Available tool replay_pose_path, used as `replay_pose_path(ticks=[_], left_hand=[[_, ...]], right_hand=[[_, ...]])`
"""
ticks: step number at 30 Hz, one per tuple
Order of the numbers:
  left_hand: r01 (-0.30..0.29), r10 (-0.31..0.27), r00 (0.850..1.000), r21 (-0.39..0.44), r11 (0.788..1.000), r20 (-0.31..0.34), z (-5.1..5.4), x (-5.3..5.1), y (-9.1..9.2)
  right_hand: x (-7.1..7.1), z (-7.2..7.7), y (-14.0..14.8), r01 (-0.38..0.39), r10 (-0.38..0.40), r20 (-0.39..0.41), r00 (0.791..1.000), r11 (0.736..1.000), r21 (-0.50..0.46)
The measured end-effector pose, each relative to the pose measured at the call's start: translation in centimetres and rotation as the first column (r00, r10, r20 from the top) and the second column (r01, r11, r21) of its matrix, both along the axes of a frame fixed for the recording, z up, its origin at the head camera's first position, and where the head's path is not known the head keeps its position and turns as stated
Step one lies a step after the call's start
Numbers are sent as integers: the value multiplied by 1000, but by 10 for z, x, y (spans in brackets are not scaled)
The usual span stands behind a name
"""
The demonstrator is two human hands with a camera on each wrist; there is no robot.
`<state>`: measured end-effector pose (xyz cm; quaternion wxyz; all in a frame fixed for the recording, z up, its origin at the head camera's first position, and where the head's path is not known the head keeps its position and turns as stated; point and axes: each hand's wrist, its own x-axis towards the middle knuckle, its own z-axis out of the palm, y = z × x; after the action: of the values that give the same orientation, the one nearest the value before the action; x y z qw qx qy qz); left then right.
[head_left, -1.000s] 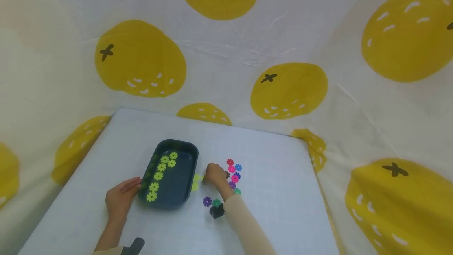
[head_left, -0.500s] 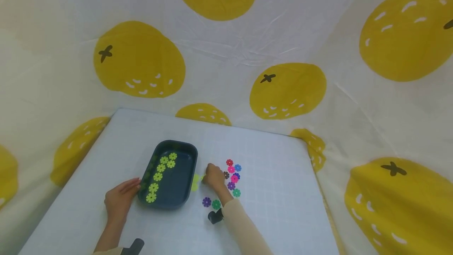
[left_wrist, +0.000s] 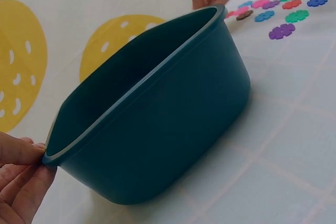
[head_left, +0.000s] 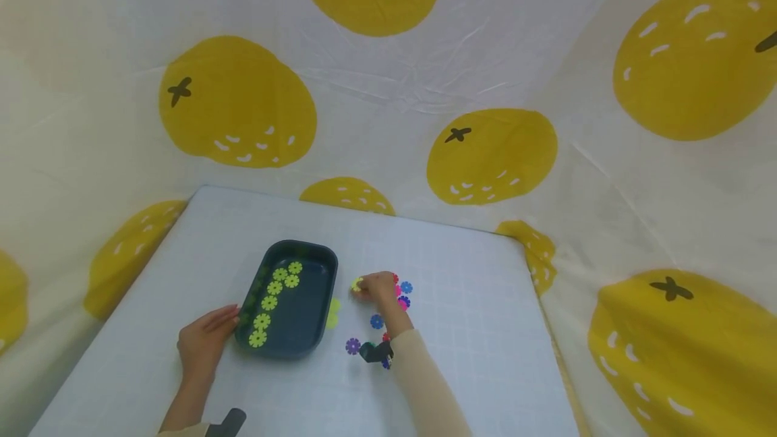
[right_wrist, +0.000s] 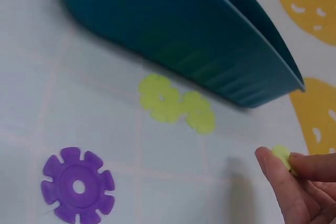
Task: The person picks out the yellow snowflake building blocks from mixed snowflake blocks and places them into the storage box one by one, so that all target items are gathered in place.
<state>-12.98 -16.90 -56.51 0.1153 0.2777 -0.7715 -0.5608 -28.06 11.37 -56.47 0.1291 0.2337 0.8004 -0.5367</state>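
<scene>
A dark teal tray (head_left: 291,353) holds several yellow-green flower pieces (head_left: 269,303) along its left side. My left hand (head_left: 202,340) pinches the tray's rim (left_wrist: 142,85) between thumb and fingers. To the right of the tray, my right hand (head_left: 378,288) pinches one yellow-green piece (right_wrist: 281,156) between thumb and fingertips, above the table. Two more yellow-green pieces (right_wrist: 159,98) lie on the table beside the tray's right wall. A purple flower piece (right_wrist: 79,185) lies nearer the front.
Red, pink, blue and other coloured flower pieces (head_left: 377,321) lie around and under my right forearm, some partly hidden by it. A white cloth covers the table (head_left: 485,329), and a curtain with yellow fruit shapes (head_left: 492,157) hangs behind it.
My right hand has lifted from the table beside the tray, moving slightly back and right with a yellow-green piece in its fingertips. The left hand stays at the rim.
</scene>
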Motion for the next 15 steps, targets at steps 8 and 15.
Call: replay_pose_path(ticks=[8,15], left_hand=[[2,-2,1000,-7,1000,10,-1,0,1],[2,-2,1000,-6,1000,-6,-1,0,0]], right_hand=[[-10,17,7,26,-31,-57,998,996,-88],[-16,21,13,52,-63,-68,996,987,-154]])
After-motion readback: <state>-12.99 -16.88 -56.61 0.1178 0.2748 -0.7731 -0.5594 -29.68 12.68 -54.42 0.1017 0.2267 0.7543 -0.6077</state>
